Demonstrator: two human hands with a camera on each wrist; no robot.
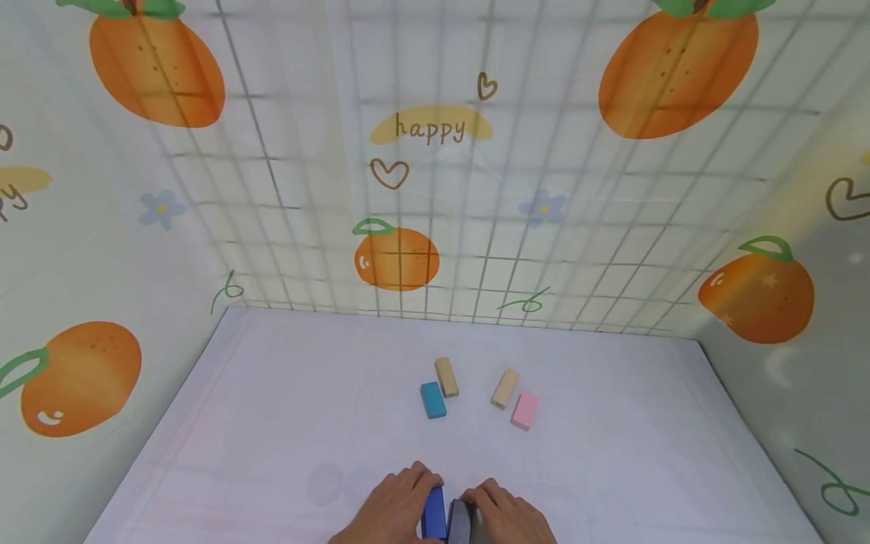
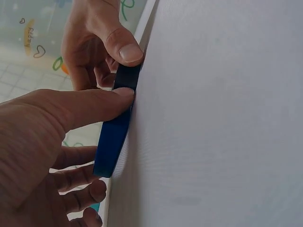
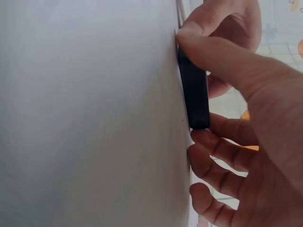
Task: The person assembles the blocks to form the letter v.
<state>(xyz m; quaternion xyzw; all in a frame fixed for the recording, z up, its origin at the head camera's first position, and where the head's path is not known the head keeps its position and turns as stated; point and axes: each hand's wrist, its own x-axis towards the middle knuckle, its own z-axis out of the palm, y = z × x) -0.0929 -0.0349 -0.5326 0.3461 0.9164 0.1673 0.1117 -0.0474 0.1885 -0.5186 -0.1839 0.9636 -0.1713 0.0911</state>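
Observation:
Low at the front of the head view, my left hand grips a blue rectangular block, thumb on the near end and fingers at the far end. Close on its right, my right hand holds a dark grey block the same way. In the left wrist view the left thumb lies across the blue block, and the other hand pinches the dark block behind it. The dark block appears in the right wrist view under the right thumb, where it hides most of the blue one.
Farther up the white table lie a teal block beside a wooden block, and a pink block beside another wooden block. Printed fabric walls with oranges enclose the back and sides.

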